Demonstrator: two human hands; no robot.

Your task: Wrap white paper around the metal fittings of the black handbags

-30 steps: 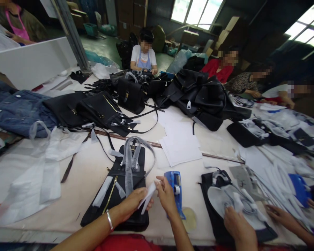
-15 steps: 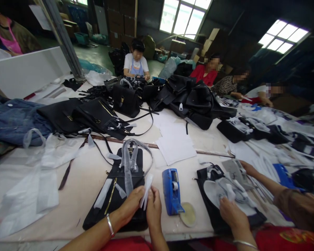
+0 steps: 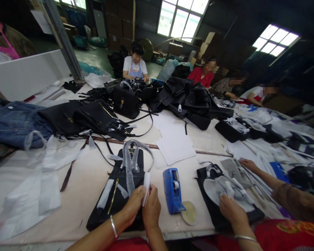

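Note:
A black backpack [image 3: 108, 204] lies flat on the table in front of me. Wrapped straps [image 3: 129, 167] loop over its top, and white strips cover parts of its front beside a gold zipper [image 3: 113, 195]. Above its right side, my left hand [image 3: 134, 205] and my right hand [image 3: 151, 208] meet, both closed on a folded white strip [image 3: 147, 183] that looks like thin foam or paper. Whether anything is inside the strip is hidden. Just right of my hands stands a blue tape dispenser [image 3: 171, 191], with a round yellowish disc [image 3: 189, 212] at its foot.
At right, another person's hands [image 3: 232, 209] work on a black bag [image 3: 208, 195] with white wrapping. White sheets [image 3: 176, 150] lie mid-table. Piled black bags [image 3: 191, 99] stand behind, a denim garment [image 3: 18, 120] and white wrapping [image 3: 28, 205] at left. Several people sit across the table.
The white strip has gone from two spread layers to one narrow folded piece between my fingers. My right hand has curled in closer to my left.

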